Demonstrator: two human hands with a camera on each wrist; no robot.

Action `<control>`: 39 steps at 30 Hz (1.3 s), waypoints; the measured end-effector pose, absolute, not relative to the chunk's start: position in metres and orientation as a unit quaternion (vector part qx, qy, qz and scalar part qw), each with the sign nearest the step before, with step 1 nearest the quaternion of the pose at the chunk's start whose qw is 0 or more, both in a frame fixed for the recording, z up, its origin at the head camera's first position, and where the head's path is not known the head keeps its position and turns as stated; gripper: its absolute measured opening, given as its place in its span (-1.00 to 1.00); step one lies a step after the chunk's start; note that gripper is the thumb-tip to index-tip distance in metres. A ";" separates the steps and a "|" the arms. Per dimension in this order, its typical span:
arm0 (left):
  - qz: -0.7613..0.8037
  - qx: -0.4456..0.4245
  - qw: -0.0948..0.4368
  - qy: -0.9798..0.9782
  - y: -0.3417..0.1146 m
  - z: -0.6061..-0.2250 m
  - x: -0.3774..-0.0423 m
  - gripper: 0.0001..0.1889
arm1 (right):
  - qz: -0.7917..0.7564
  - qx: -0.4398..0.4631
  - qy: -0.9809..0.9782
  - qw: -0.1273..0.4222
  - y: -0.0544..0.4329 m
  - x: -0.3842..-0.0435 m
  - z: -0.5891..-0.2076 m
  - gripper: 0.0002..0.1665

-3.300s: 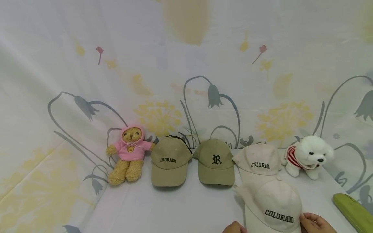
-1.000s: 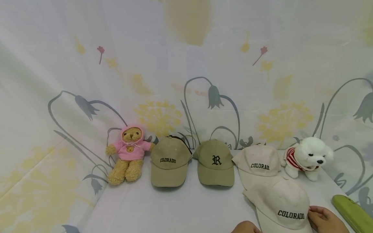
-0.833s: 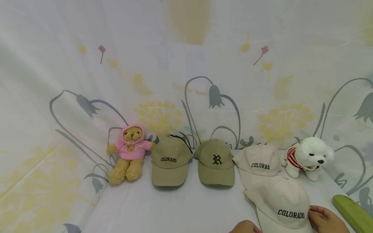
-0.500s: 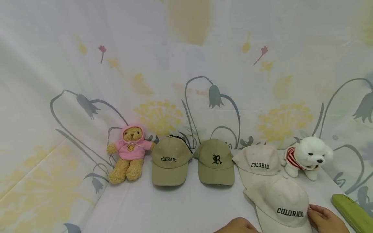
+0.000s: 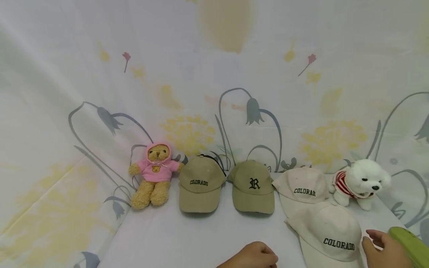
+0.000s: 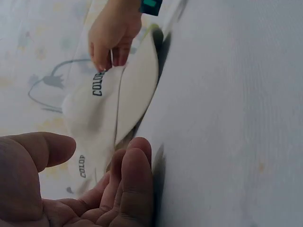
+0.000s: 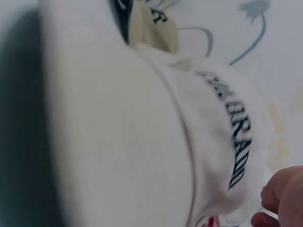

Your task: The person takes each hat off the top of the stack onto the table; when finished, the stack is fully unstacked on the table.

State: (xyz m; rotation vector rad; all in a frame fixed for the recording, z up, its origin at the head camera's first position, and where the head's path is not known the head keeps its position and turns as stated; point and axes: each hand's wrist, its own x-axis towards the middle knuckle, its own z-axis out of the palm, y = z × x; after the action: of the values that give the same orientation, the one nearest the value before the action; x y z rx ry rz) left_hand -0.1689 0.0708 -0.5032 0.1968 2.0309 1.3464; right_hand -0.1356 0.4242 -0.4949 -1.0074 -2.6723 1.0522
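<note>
A cream baseball cap [image 5: 331, 227] lettered COLORADO lies at the front right of the white table, its brim toward me. It overlaps the brim of a second cream COLORADO cap [image 5: 303, 182] behind it. My right hand [image 5: 385, 249] hovers beside the front cap's right side, a narrow gap between fingertips and cloth, fingers loosely bent and holding nothing. Left of that cap, my left hand [image 5: 253, 256] is close above the table; in the left wrist view its thumb [image 6: 57, 149] and fingers [image 6: 137, 184] stand apart with nothing between them.
Along the back stand a teddy bear [image 5: 155, 173] in a pink hoodie, a tan COLORADO cap [image 5: 201, 176], an olive cap [image 5: 253, 182] with an R and a white plush dog [image 5: 365, 178] in red stripes. A long green object [image 5: 410, 243] lies at the right edge.
The front cream cap has shifted right and is now released. My left hand has drawn away from its brim to the left; my right hand has come off its side.
</note>
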 end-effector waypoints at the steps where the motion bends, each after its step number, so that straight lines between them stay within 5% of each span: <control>1: 0.527 0.069 0.343 0.774 0.066 -0.502 -0.171 -0.81 | 0.341 -0.330 -0.878 0.063 0.417 -0.136 -0.487 -0.39; 8: 0.565 0.003 0.353 0.746 0.030 -0.499 -0.180 -0.79 | 0.310 -0.291 -0.885 0.189 0.359 -0.135 -0.448 -0.49; 19: 0.628 -0.028 0.267 0.731 -0.024 -0.502 -0.189 -0.76 | 0.320 -0.139 -0.875 0.337 0.265 -0.141 -0.453 -0.81; 32: 0.685 -0.055 0.170 0.706 -0.084 -0.506 -0.210 -0.64 | 0.320 0.042 -0.896 0.304 0.210 -0.182 -0.475 -0.76; 39: 0.689 -0.109 0.127 0.705 -0.108 -0.502 -0.219 -0.67 | 0.380 0.062 -0.899 0.207 0.187 -0.217 -0.486 -0.75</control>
State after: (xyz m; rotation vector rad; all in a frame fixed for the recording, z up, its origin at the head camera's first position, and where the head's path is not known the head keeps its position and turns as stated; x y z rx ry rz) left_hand -0.2195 -0.1078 -0.5015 -0.3159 2.0508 2.0059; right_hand -0.2167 0.1869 -0.4856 0.1713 -2.5039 1.0592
